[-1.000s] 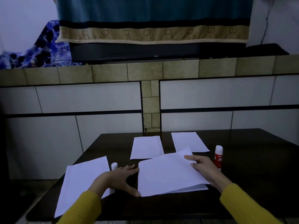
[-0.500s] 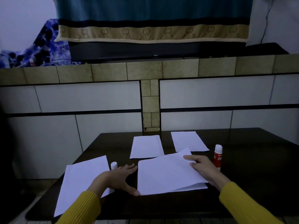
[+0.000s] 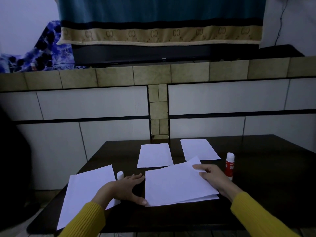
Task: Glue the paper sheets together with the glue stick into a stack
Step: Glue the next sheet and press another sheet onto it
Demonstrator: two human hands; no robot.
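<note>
Red-labelled glue stick (image 3: pixel 229 165) — print unreadable — stands beside right hand (image 3: pixel 212 177) lying flat-fingered on paper stack (image 3: pixel 177 183).

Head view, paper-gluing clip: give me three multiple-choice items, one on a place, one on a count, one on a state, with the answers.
1. Where does the red glue stick stand?
A. Beside the right hand, upright on the table
B. On the far-left sheet
C. Held in the left hand

2. How many single sheets lie apart from the stack?
A. One
B. Three
C. Five

3. What is the left hand doing?
A. Gripping the small white cap
B. Resting open, thumb touching the stack's left edge
C. Lifting a sheet off the table

Answers:
1 A: it stands just beyond the right hand's knuckles.
2 B: two far sheets and one near-left sheet.
3 B: its fingers are spread, and the white cap stands free behind them.
</note>
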